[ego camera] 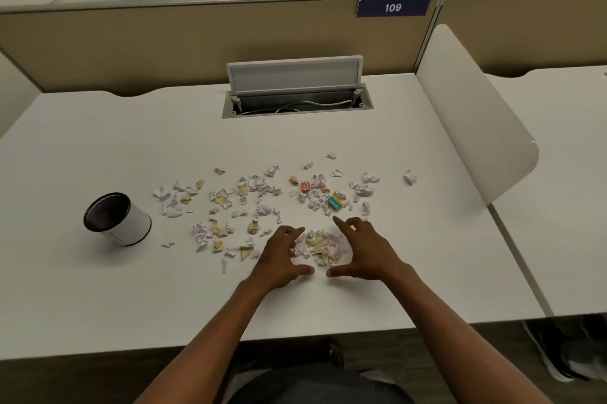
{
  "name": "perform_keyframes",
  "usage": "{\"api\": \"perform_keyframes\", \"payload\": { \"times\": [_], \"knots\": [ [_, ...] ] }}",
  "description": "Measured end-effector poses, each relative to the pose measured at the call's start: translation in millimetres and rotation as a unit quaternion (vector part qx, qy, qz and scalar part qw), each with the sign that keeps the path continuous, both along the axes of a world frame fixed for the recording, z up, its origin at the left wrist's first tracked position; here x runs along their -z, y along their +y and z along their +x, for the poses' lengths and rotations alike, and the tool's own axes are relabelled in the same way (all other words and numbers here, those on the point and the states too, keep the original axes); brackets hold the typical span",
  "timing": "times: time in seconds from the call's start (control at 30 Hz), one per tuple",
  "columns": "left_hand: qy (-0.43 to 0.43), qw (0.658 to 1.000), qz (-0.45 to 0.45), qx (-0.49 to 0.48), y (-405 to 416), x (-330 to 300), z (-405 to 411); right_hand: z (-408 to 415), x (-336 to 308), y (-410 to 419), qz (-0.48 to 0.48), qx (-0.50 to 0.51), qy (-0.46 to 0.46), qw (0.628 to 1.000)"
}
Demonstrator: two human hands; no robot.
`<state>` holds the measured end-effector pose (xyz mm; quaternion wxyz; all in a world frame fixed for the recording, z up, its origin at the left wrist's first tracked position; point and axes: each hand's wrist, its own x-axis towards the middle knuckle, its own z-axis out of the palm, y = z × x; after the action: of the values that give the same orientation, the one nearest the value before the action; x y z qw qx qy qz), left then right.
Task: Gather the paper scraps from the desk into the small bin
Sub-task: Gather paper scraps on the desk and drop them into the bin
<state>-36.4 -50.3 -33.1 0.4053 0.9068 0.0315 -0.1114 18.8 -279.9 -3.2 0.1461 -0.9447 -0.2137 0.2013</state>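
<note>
Many white and tan paper scraps (256, 193) lie scattered over the middle of the white desk (98, 288). A small heap of scraps (320, 246) sits between my two hands. My left hand (281, 259) rests on the desk at the heap's left side, with fingers spread and slightly bent. My right hand (359, 252) cups the heap's right side, with its thumb stretched toward the left thumb. Neither hand holds anything. The small bin (131, 223), white with a black rim, stands at the left, apart from the scraps.
An open cable hatch (297, 101) with a raised lid sits at the desk's back. A white divider panel (473, 114) bounds the right side. A blue-yellow eraser (335, 202) and a small red-white item (305, 186) lie among the scraps. One stray scrap (410, 177) lies far right.
</note>
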Motion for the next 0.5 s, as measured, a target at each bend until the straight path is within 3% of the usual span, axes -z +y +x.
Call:
{"api": "perform_keyframes", "payload": {
  "times": [0.13,0.5],
  "knots": [
    [0.023,0.998,0.058,0.028,-7.8,-5.3,13.8,2.9,4.8,15.2,-0.029,-0.014,0.005,0.999],
    [-0.052,0.998,0.037,-0.008,-28.5,-8.5,9.1,1.9,10.5,42.5,0.09,0.032,-0.002,0.995]
  ]
}}
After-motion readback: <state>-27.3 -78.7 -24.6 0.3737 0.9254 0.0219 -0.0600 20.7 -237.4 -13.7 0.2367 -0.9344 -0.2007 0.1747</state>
